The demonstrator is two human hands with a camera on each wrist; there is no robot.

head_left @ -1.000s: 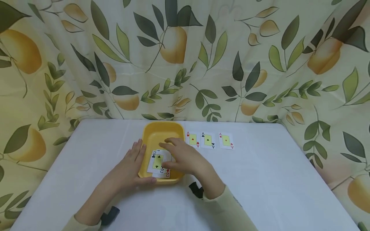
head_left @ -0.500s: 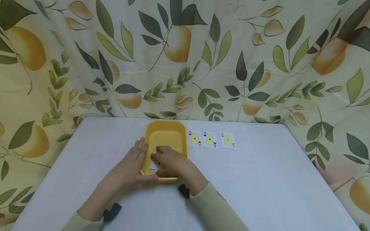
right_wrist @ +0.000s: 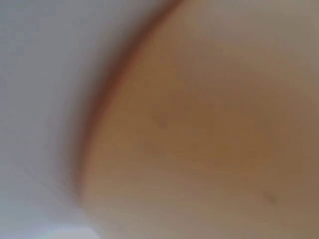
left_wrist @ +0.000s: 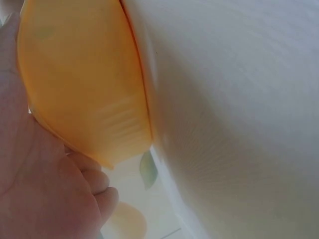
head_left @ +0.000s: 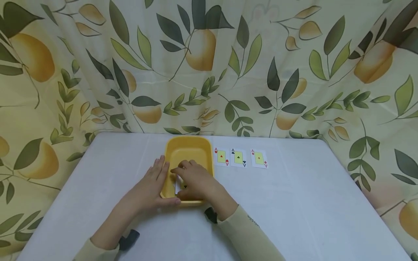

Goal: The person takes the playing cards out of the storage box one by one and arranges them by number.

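Note:
A yellow plastic tray [head_left: 170,148] stands on the white-covered table. My left hand [head_left: 147,186] lies along its left rim, fingers straight and thumb at the near corner; the left wrist view shows the palm beside the tray wall [left_wrist: 84,74]. Inside the tray, my right hand [head_left: 197,183] bends its fingers over a playing card [head_left: 178,185], thumb at the near edge and fingertips at the far one. Only a white strip and part of a yellow panel with a black club show; the hand hides the rest. The right wrist view is a blur of tray and tabletop.
Three aces lie face up in a row right of the tray: hearts [head_left: 221,156], clubs [head_left: 238,157] and diamonds [head_left: 259,158]. A fruit-patterned curtain [head_left: 241,72] hangs behind the white tabletop [head_left: 294,203].
My right hand has moved down and left onto the cards in the tray, and its fingers have closed over the top one, a two of clubs. The left hand keeps its place.

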